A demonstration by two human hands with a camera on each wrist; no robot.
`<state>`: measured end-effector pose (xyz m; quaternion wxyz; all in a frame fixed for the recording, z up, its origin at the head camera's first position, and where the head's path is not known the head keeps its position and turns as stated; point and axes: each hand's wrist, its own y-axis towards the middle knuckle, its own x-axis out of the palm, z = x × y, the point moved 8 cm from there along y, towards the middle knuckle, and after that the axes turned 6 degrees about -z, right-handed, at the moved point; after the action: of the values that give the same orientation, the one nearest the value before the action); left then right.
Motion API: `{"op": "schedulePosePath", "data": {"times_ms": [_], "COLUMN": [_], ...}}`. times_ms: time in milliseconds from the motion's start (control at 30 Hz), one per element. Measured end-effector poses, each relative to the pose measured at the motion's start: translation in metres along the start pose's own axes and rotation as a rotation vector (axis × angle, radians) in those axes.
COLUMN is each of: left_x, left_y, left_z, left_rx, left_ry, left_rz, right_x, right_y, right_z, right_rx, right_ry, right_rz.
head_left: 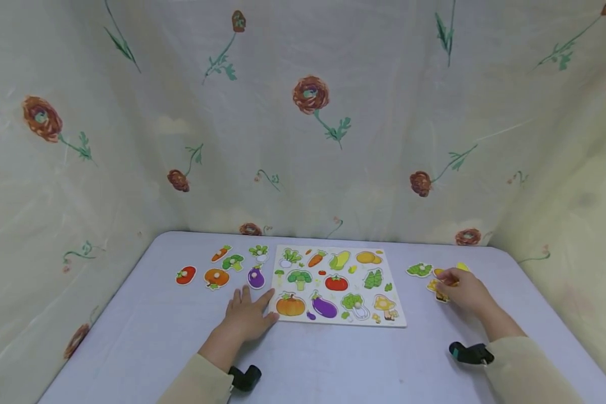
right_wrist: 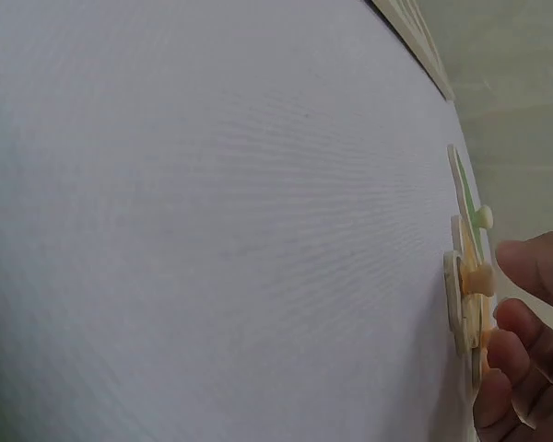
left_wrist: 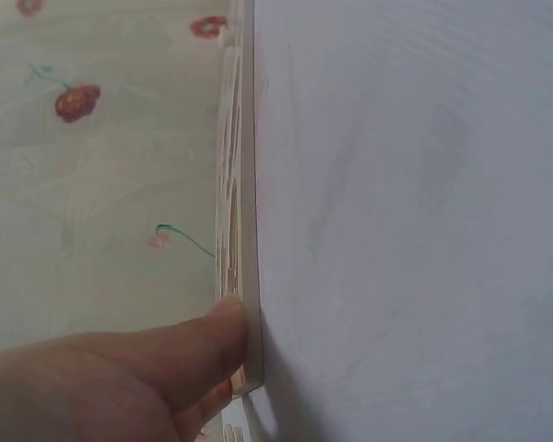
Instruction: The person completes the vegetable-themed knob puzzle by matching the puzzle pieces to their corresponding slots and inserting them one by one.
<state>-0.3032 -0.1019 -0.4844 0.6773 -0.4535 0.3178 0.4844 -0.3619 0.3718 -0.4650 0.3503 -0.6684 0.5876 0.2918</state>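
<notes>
A white vegetable puzzle board [head_left: 313, 286] lies mid-table, its side seen edge-on in the left wrist view. My left hand [head_left: 247, 317] rests at its near left corner with fingers spread and the thumb [left_wrist: 226, 336] against its edge. On the right, my right hand [head_left: 462, 292] hovers low over a small cluster of knobbed pieces. A mushroom piece [head_left: 436, 289] sits below its fingertips, and a yellow piece [head_left: 463, 266] is partly hidden behind it. In the right wrist view the thumb and fingers curve around a pale knob [right_wrist: 480, 279], apart from it.
Left of the board lie a tomato piece [head_left: 185, 275], a pumpkin piece [head_left: 216, 278], an eggplant piece [head_left: 256, 277], a broccoli piece [head_left: 233, 262], a carrot piece [head_left: 221, 253] and a radish piece [head_left: 259, 252]. A green leafy piece [head_left: 419, 270] lies right of the board. A flowered curtain [head_left: 353, 185] surrounds the table.
</notes>
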Motion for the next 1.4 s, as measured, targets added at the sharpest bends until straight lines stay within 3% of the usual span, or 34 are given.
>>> {"op": "schedulePosePath", "data": {"times_ms": [333, 1400], "left_x": [0.002, 0.000], "left_y": [0.001, -0.002], "left_z": [0.000, 0.001], "left_rx": [-0.006, 0.004], "left_ry": [0.006, 0.002], "left_rz": [0.004, 0.008], "right_x": [0.007, 0.011], "right_y": [0.003, 0.003], "right_z": [0.011, 0.009], "right_rx": [0.051, 0.042], "right_ry": [0.031, 0.036], "right_rz": [-0.014, -0.028]}}
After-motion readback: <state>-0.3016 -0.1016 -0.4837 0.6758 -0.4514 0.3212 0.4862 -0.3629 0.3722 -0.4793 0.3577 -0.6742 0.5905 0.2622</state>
